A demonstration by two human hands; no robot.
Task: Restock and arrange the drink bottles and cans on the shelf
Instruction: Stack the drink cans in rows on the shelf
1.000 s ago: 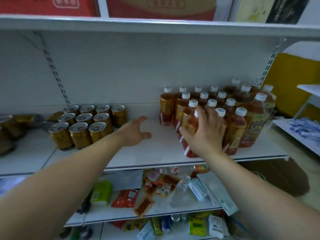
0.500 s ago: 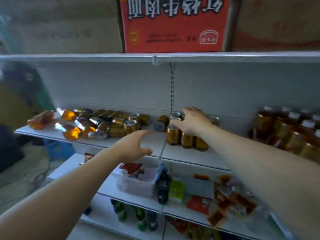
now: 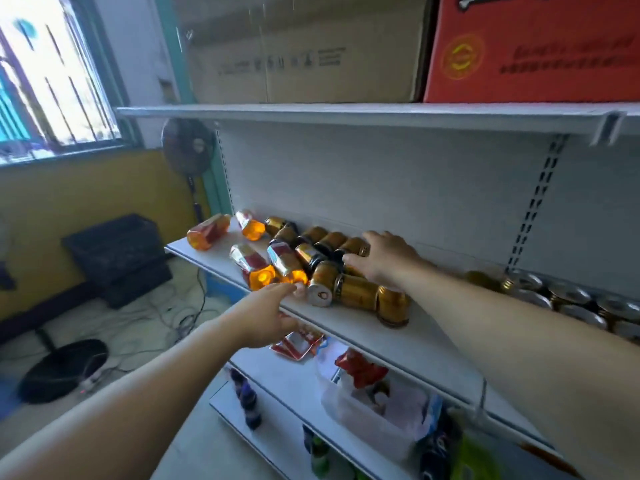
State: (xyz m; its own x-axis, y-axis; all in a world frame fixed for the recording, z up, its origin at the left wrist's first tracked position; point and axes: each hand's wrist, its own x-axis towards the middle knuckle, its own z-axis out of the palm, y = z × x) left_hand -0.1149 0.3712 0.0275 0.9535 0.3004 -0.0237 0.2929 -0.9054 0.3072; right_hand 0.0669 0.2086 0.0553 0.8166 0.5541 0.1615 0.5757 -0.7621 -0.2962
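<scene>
Right hand (image 3: 384,261) lay over toppled gold metal cans (image 3: 353,292) on white shelf (image 3: 398,337), palm hiding any hold; grasp unclear. Left hand (image 3: 263,317) hovered straight-fingered, empty, near faceted amber bottles (image 3: 256,268) lying beside cans.

Free board on the middle shelf (image 3: 433,336) lies centre right of the frame, between the upright gold can (image 3: 393,304) and the standing can rows (image 3: 568,296) at far right. Left of that, toppled gold cans (image 3: 356,293) under my right hand (image 3: 384,261) and lying amber bottles (image 3: 252,263) cover the board to its left end. The upper shelf (image 3: 346,114) caps headroom.
</scene>
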